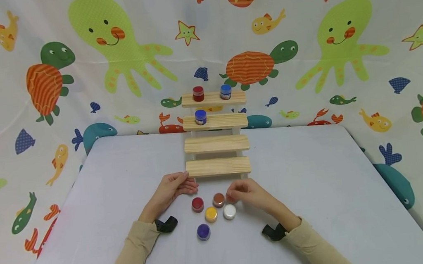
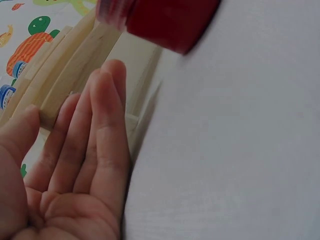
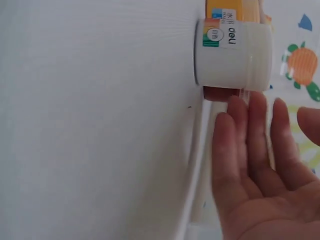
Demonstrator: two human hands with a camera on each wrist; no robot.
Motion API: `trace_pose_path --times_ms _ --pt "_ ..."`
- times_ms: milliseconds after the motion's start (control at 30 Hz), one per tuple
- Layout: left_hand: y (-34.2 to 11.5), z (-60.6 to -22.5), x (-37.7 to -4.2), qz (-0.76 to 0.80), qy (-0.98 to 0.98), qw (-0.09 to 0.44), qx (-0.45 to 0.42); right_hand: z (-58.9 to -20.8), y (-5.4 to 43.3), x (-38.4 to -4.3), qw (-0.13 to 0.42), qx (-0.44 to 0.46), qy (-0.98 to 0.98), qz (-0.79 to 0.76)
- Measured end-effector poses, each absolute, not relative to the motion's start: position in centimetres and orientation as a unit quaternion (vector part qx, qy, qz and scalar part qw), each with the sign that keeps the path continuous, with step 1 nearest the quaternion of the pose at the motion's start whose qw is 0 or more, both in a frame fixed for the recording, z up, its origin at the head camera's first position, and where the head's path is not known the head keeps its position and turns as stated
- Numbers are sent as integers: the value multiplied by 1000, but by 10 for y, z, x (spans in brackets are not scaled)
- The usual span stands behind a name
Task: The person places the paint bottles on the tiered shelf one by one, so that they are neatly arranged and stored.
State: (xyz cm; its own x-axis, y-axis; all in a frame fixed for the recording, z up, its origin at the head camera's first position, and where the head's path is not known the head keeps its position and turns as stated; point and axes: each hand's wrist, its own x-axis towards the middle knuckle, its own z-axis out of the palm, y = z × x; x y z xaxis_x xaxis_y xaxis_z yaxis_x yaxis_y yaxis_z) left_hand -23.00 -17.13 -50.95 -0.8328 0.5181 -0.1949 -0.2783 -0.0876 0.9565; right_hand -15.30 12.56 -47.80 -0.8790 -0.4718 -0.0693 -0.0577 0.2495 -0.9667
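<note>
My left hand (image 1: 174, 185) is at the left end of the lowest board of a wooden tiered rack (image 1: 218, 167). Its thumb touches the board's corner, and its long fingers extend below it, nearly straight. My right hand (image 1: 251, 193) is just right of a brown paint jar (image 1: 218, 200), fingers loosely bent around nothing. In the right wrist view its fingertips are close to a white paint jar (image 3: 225, 55); whether they touch the brown jar behind is unclear. A red paint jar (image 1: 197, 204), a yellow one (image 1: 211, 214) and a purple one (image 1: 203, 232) stand nearby.
On the rack's top board are a dark red jar (image 1: 198, 93) and a light blue jar (image 1: 225, 92). A dark blue jar (image 1: 201, 117) stands on the board below. The white table (image 1: 303, 162) meets a sea-animal patterned cloth (image 1: 203, 33) behind.
</note>
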Motion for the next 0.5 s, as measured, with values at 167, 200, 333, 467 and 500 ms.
trace_pose_path --times_ms 167,200,333,467,500 --pt "-171 -510 -230 731 618 271 98 -482 132 -154 224 -184 776 -560" --pt "-171 -510 -230 731 618 272 98 -483 133 -154 233 -186 779 -552" --pt "-171 -510 -230 730 619 272 96 -486 138 -155 262 -194 771 -546" --pt "-171 -510 -230 730 621 270 99 -487 140 -156 292 -200 749 -561" --pt "-171 -510 -231 729 621 269 102 -486 140 -156 296 -202 746 -562"
